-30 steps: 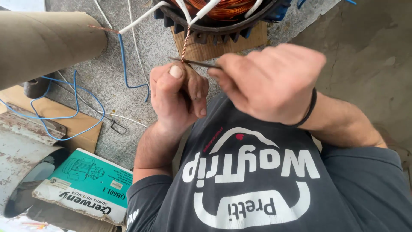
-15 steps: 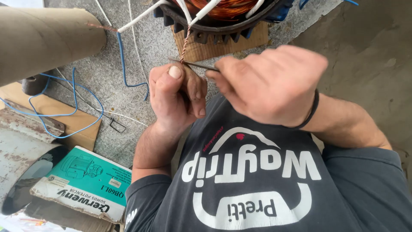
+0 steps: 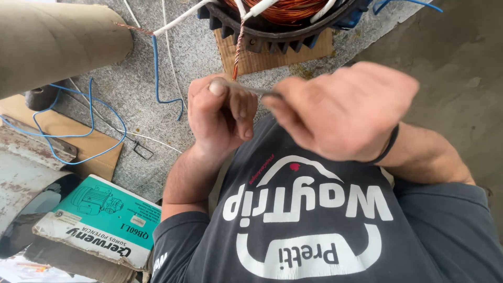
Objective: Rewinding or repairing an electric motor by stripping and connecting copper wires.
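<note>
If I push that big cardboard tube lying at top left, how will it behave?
The cardboard tube lies on its side, so it would probably roll. It is likely stiff and light for its size. The blue wire beside it might snag.

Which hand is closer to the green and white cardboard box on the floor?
The left hand. It is above and to the right of the green and white cardboard box, gripping a twisted copper wire. The right hand is farther right, across the dark shirt.

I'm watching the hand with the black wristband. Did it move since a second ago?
Yes. The right hand has slid rightward along the thin tool, away from the twisted copper wire that hangs from the motor.
</note>
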